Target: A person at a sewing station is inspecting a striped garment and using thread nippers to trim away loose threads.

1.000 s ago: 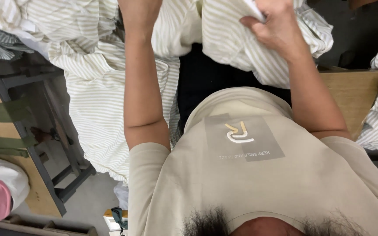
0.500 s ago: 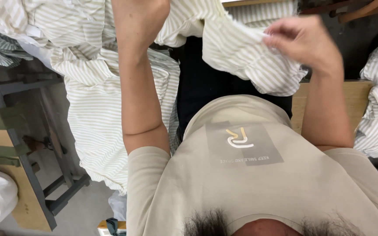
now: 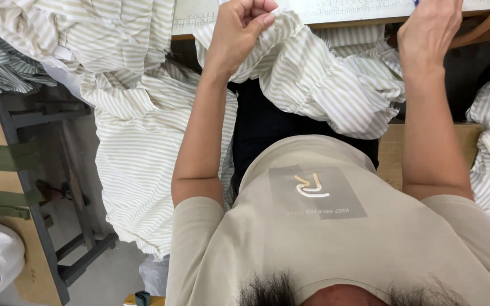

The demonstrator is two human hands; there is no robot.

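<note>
While left hand (image 3: 239, 31) grips striped cloth (image 3: 324, 79), right hand (image 3: 429, 31) loosely curled, table edge (image 3: 347, 22) behind

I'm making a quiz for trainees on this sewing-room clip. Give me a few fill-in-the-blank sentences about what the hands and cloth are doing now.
1. The left hand pinches a fold of ____ cloth.
2. The right hand is raised near the edge of the ____.
3. More cloth hangs down over the person's ____ side.
4. The person wears a beige ____.

Missing words: striped; table; left; T-shirt
</note>
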